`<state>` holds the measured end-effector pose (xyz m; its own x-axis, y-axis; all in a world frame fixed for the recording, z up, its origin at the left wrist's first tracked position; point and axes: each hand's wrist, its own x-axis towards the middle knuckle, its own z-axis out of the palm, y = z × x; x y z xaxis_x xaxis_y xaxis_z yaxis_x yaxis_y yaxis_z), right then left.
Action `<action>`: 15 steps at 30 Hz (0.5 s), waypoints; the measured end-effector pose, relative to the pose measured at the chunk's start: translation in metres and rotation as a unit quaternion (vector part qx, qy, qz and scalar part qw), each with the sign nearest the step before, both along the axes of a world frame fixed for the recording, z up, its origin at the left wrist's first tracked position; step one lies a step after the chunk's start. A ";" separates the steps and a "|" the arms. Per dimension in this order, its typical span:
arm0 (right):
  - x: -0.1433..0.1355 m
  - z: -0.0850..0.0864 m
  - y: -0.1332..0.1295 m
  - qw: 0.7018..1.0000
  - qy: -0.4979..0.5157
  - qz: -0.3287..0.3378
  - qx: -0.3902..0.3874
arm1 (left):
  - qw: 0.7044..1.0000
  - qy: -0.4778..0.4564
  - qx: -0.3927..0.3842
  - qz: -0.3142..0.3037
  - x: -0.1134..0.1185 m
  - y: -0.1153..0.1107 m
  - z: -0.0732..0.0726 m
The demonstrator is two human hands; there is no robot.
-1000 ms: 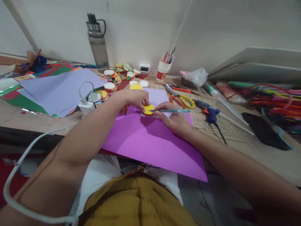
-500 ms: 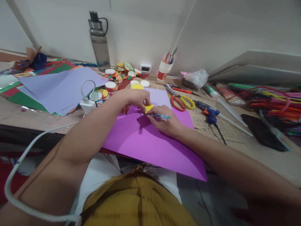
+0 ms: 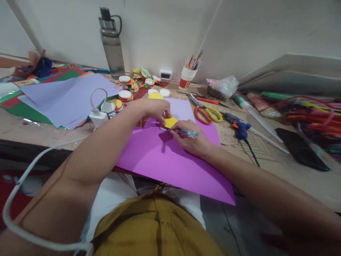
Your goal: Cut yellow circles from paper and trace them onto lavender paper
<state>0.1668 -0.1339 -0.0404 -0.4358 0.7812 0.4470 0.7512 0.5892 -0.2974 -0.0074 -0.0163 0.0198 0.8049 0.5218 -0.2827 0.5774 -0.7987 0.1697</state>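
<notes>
Between my hands is a yellow round piece (image 3: 171, 122), above a magenta sheet of paper (image 3: 170, 163). My left hand (image 3: 157, 109) reaches in from the left, bent at the wrist, its fingers closed on the far left edge of the yellow piece. From the right comes my right hand (image 3: 191, 138), closed around a pen with a clear bluish barrel (image 3: 188, 133). The pen's tip points left, beneath the yellow piece. Fingertips of the right hand are close to the piece's right edge; whether they touch it I cannot tell. A pale lilac sheet (image 3: 181, 106) lies behind.
Scissors (image 3: 206, 112) and a blue glue gun (image 3: 241, 129) lie to the right, a phone (image 3: 301, 149) farther out. At the back stand a water bottle (image 3: 112, 49) and a paper cup of pens (image 3: 187, 76). A white cable (image 3: 39, 156) runs by my left arm.
More of the yellow piece shows between my fingers. My right hand with the pen has shifted slightly to the right; the left hand is nearly still.
</notes>
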 end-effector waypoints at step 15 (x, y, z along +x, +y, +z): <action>0.007 0.004 -0.006 0.997 0.081 -0.013 -0.015 | 1.000 0.018 -0.007 0.018 0.001 0.001 0.000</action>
